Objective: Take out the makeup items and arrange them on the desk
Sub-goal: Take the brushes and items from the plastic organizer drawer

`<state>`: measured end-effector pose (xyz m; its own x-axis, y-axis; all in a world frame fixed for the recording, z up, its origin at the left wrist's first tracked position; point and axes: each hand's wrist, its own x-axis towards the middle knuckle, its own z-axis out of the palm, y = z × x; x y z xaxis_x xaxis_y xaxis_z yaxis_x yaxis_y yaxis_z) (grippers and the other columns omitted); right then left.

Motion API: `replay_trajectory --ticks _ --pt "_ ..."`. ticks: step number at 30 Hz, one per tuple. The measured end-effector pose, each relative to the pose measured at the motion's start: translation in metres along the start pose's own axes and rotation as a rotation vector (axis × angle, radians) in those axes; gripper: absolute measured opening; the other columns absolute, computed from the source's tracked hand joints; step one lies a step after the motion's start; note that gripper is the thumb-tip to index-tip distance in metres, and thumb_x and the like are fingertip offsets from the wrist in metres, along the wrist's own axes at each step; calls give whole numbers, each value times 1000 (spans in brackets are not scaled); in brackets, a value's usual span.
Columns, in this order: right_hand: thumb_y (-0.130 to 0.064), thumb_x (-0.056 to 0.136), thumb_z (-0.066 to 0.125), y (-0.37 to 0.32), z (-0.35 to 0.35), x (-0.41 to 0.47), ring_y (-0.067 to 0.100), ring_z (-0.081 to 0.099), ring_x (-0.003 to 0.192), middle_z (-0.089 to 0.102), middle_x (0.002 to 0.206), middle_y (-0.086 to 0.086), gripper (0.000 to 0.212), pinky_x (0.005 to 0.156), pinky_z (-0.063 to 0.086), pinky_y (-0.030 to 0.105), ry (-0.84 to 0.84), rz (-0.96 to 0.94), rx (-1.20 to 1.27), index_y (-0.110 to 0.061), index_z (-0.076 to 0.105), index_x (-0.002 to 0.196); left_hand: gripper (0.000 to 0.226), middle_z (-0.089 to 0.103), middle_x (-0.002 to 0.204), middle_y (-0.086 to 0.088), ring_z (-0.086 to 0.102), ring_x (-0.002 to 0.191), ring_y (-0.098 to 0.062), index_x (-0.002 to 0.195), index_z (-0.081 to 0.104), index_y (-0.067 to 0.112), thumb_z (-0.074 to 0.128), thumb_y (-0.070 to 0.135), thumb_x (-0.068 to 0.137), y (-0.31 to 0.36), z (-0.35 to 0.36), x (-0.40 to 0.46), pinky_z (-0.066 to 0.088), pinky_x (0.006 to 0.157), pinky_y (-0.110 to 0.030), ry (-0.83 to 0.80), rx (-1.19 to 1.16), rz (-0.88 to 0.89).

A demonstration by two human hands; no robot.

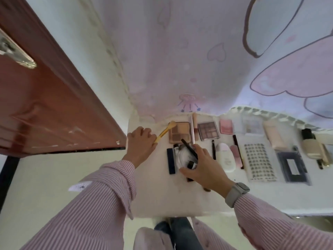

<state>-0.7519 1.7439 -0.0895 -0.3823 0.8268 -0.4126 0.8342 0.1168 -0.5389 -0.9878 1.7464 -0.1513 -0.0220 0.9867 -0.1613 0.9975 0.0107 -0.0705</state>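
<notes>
Brown door point(45, 98), perhaps pastel curtain point(180, 51)

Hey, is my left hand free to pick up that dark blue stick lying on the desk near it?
Probably not right away. The left hand already grips the yellow brush. The dark blue stick lies uncovered on the desk, just beside the right hand, so the path looks open once the brush is set down.

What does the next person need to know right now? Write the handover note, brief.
Left hand: grips the yellow brush, its head by the beige palette.
Right hand: holds a clear round case and a black pencil above the desk.
Done: palettes, tubes, bottles and a lash card lie in rows along the desk.
Left: set down the brush, case and pencil in the rows. No makeup bag in view.
</notes>
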Motion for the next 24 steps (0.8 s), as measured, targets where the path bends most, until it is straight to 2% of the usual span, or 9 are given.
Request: replay_trajectory --ticks 3,5,8,10,12,14,16,19,24 --pt "-61 70 58 2 -6 22 20 59 85 42 128 -4 82 65 48 28 -20 -13 -6 -36 15 136 29 51 129 -10 40 125 -33 106 62 12 59 33 87 -6 2 26 35 88 -49 15 -57 141" --pt "-60 71 58 2 -9 34 20 59 86 37 134 -6 82 66 49 28 -32 -15 6 -38 13 136 24 62 117 -15 53 115 -38 89 68 8 76 24 73 -5 -2 35 37 89 -62 80 -75 218" --pt "-61 71 59 0 -12 44 22 59 93 33 139 -10 82 70 49 29 -44 -3 3 -42 12 135 17 65 112 -16 54 112 -42 78 69 8 77 21 72 -3 -9 41 31 90 -73 203 -150 246" --pt "-62 70 60 0 -12 46 20 59 91 36 136 -11 80 67 48 26 -19 9 22 -45 12 131 18 65 111 -14 53 115 -38 80 68 9 64 26 81 -6 -11 38 31 95 -69 300 -174 215" --pt "-61 68 61 1 -13 42 15 58 88 39 131 -12 77 66 51 25 21 11 79 -48 14 127 22 66 99 -12 53 106 -32 84 68 8 56 26 83 -9 -11 23 43 89 -56 369 -185 187" --pt "-60 68 63 0 -9 38 11 57 91 41 129 -12 76 68 53 24 55 34 131 -48 16 127 11 65 85 -10 58 82 -29 82 68 7 71 17 77 -17 -4 1 51 69 -39 392 -236 205" --pt "-57 69 65 -3 -1 32 8 53 90 42 128 -9 80 65 50 20 109 68 146 -40 20 132 18 61 73 -8 58 63 -26 76 68 9 82 10 65 -23 5 -18 46 55 -30 297 -292 220" --pt "-55 70 67 -11 12 27 10 53 91 42 128 -6 82 65 47 24 200 154 138 -31 23 135 23 58 68 -6 57 59 -25 77 69 10 84 8 60 -31 14 -26 43 53 -30 218 -303 201" --pt "-54 70 66 -28 33 24 22 58 99 41 130 -4 82 74 52 39 197 208 105 -28 23 136 28 62 74 -3 58 65 -25 82 68 13 84 14 59 -29 16 -10 35 59 -32 221 -345 110"
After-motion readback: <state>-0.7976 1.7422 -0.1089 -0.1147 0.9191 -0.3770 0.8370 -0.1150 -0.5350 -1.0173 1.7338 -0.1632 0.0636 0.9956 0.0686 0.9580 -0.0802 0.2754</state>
